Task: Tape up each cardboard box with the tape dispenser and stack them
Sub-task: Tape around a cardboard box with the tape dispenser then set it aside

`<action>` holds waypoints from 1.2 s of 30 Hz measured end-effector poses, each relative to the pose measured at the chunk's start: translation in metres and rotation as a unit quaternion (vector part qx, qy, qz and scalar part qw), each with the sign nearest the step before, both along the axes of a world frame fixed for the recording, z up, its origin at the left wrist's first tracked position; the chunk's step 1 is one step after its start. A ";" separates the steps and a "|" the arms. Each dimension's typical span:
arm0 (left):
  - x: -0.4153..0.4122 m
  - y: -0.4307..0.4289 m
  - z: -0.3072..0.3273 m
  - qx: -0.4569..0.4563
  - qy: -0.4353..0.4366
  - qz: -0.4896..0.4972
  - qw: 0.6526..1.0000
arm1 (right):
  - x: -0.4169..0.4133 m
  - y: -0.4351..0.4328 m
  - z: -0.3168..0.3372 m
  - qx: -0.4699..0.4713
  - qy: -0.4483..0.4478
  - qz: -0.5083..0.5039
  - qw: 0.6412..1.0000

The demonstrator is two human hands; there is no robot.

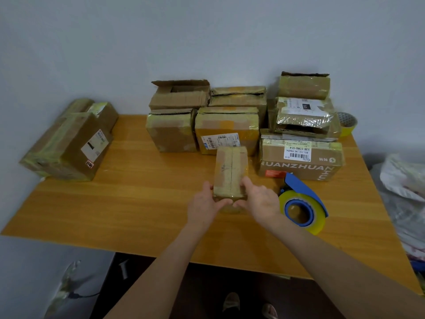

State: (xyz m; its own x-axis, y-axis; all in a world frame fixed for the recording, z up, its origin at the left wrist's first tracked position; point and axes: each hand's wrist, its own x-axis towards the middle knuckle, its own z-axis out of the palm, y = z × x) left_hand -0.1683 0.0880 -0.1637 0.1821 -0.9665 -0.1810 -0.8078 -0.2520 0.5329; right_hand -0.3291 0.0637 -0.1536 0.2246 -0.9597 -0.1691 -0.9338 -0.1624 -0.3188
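Both forearms reached forward over the wood-grain bench (138, 203). My left hand (203, 203) and right hand (262, 201) curled round the near end of the small box (230, 171), a slim brown cardboard block under glossy tape. It lay mid-bench, its long axis pointing away toward the wall, with the blue tape dispenser (301, 203) just to its right.

Small box (231, 171) on table (138, 203), tape dispenser (301, 203) just right, box pile (227, 125) behind, stacked boxes (69, 143) far left
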 end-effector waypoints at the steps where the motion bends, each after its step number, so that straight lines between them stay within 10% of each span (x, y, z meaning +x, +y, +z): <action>1: -0.001 -0.001 0.000 0.000 -0.026 -0.014 1.000 | 0.000 -0.002 -0.002 0.006 0.002 0.003 1.000; 14: 0.021 -0.007 -0.003 0.019 -0.104 -0.125 0.987 | -0.003 -0.001 -0.009 0.071 -0.154 -0.035 0.985; 21: 0.013 -0.027 0.020 0.027 -0.170 -0.062 0.983 | 0.008 0.011 0.005 0.213 -0.347 -0.006 0.913; 27: 0.006 -0.034 0.029 0.082 -0.229 -0.147 0.959 | -0.028 -0.010 0.020 0.023 -0.209 -0.074 0.975; 32: 0.043 -0.035 0.047 0.014 -0.349 -0.340 0.873 | -0.040 -0.033 0.025 -0.006 -0.112 -0.053 0.992; 36: 0.025 -0.021 0.043 -0.071 -0.211 -0.132 0.966 | -0.027 -0.044 0.019 0.073 -0.090 0.005 0.993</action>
